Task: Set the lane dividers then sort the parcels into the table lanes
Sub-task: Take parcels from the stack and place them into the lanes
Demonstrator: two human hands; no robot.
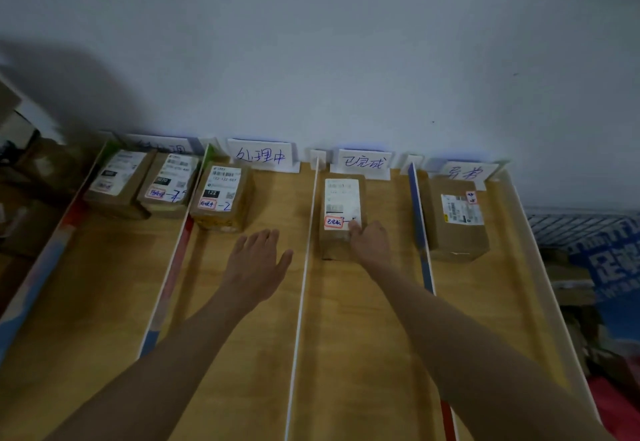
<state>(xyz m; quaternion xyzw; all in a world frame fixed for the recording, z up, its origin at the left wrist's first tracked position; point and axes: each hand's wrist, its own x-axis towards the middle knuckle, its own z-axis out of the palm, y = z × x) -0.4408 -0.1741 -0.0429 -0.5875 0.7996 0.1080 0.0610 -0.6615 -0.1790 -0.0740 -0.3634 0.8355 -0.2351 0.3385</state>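
Fingers (356, 231) of the right hand (369, 243) curl on the near corner of one parcel (341, 215); the left hand (258, 260) hovers spread, holding nothing.
Five parcels lie beyond the fingertips: two far left, one ahead of the left hand, the gripped one, one right, in four lanes split by three inner dividers (306, 257).

You're seeing a dim, bluish picture: a heavy shadow on the wall (79, 87) at ten o'clock, soft blur throughout, and wide-angle bending toward the edges.
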